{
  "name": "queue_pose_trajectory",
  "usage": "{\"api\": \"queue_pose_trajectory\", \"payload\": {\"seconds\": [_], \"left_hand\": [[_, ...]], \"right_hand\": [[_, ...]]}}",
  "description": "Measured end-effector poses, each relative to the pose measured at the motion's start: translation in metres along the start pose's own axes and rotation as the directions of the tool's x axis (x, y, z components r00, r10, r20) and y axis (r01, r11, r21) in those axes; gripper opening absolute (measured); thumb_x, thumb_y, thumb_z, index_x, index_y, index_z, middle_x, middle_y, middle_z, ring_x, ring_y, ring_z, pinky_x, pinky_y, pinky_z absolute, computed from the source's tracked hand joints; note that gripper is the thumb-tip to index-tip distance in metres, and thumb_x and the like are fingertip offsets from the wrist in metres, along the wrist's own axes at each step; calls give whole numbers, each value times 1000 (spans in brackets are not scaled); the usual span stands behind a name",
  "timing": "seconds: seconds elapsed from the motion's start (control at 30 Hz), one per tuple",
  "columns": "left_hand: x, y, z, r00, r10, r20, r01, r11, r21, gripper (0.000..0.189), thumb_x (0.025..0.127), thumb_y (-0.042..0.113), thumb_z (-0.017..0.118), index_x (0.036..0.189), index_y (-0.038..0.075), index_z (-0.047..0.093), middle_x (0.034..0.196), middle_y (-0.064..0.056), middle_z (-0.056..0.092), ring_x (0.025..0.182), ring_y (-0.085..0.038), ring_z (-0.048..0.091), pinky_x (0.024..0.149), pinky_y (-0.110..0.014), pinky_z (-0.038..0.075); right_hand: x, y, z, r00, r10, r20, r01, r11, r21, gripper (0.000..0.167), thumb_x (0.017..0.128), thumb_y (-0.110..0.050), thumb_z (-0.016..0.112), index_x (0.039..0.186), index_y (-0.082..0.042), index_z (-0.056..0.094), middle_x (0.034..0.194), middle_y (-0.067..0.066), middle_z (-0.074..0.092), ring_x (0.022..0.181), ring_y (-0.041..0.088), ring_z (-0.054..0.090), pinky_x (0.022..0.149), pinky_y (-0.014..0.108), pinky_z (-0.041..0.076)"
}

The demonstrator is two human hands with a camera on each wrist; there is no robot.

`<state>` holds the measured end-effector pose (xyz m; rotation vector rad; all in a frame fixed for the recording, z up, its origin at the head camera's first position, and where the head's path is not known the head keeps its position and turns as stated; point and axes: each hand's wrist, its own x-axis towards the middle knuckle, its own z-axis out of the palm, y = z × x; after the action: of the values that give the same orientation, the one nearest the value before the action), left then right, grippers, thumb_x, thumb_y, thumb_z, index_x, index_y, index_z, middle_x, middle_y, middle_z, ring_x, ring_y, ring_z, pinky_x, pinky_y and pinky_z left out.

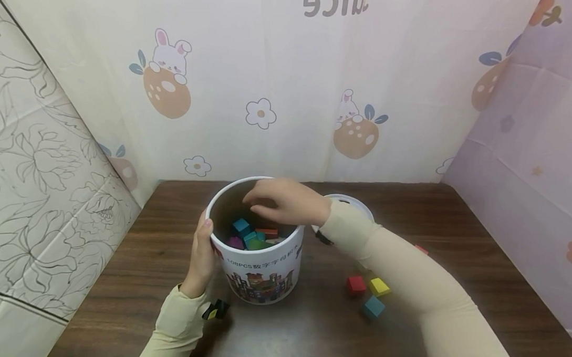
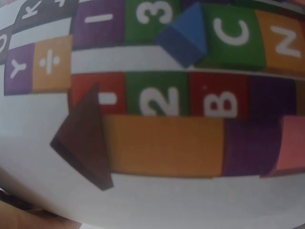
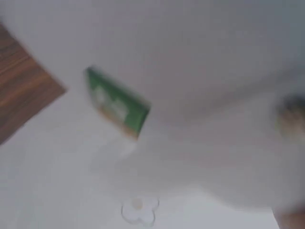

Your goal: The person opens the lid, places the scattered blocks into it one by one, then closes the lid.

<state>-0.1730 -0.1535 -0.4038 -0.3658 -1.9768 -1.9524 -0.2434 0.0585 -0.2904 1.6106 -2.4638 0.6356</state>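
Note:
A white bucket (image 1: 259, 275) printed with a picture of coloured blocks stands upright on the table. My left hand (image 1: 202, 257) holds its left side, the thumb near the rim and the other fingers mostly hidden. Over the bucket's mouth is my right hand (image 1: 285, 199), its fingers bent loosely down with a gap to the thumb and nothing visible between them. Inside, at the bottom, lie coloured blocks, among them a blue block (image 1: 241, 227), a red one (image 1: 267, 233) and a purple one (image 1: 235, 243). The left wrist view shows the bucket's printed wall (image 2: 157, 200) close up.
Right of the bucket, a red cube (image 1: 356, 285), a yellow block (image 1: 379, 287) and a blue cube (image 1: 373, 306) lie on the wooden table (image 1: 136, 278). Another red piece (image 1: 422, 249) and a round white object (image 1: 356, 202) are partly behind my right arm. Patterned curtains (image 1: 287, 142) border the table.

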Motion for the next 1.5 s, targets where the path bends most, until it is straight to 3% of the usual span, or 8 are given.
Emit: {"api": "queue_pose_trajectory", "payload": {"seconds": [0.17,0.3,0.53,0.63,0.77,1.07,1.37,1.5], "left_hand": [[0,0,0,1000,-3,-2,3,1000,-10,56,101,36,24,150,10,32,147,-15,38,129,-27,35,108,-53,25],[0,-1,1,1000,-8,4,8,1000,-12,56,101,34,25,150,8,32,147,-16,37,130,-28,34,109,-57,24],[0,1,-1,1000,-7,2,7,1000,-11,56,101,36,26,150,9,31,147,-15,37,130,-28,33,109,-56,25],[0,1,-1,1000,-6,6,6,1000,-20,56,101,37,25,150,10,30,147,-15,36,131,-30,33,110,-57,25],[0,0,-1,1000,-4,5,4,1000,-24,55,101,35,25,150,10,31,147,-15,37,130,-30,34,109,-57,26],[1,-1,-1,1000,25,11,-24,999,-30,55,101,34,25,150,9,31,146,-15,38,130,-30,34,109,-57,25],[1,0,-1,1000,14,3,-14,1000,-14,56,101,35,26,150,9,32,145,-16,38,129,-30,35,107,-58,27],[0,0,-1,1000,5,4,-5,1000,-13,56,101,36,25,150,9,31,146,-15,37,129,-30,34,108,-57,26]], "right_hand": [[-46,2,-14,965,-113,-237,113,994,-12,24,85,-9,73,109,-7,71,106,4,71,98,14,66,87,26,54],[-97,3,-19,949,-66,-308,56,998,-41,19,85,-13,74,104,-11,71,102,0,71,95,12,64,86,22,54],[-173,9,-1,975,217,-38,-219,974,-65,27,83,-18,76,109,-21,68,104,-11,64,93,6,59,82,30,55],[-197,14,12,931,344,126,-339,939,-57,29,81,-18,77,108,-22,67,99,-12,61,87,5,58,76,27,54],[-221,19,30,878,439,193,-430,898,-91,33,78,-25,80,109,-23,67,99,-12,61,89,7,56,77,26,54],[-234,11,53,884,431,180,-409,900,-149,41,75,-29,83,113,-20,69,101,-11,67,86,5,58,78,32,56],[-237,6,61,941,328,90,-303,929,-214,40,71,-25,85,108,-19,70,99,-9,58,82,3,55,73,25,54],[-235,9,63,929,355,105,-331,923,-194,38,73,-21,84,108,-20,69,97,-11,58,83,3,54,73,25,54]]}}
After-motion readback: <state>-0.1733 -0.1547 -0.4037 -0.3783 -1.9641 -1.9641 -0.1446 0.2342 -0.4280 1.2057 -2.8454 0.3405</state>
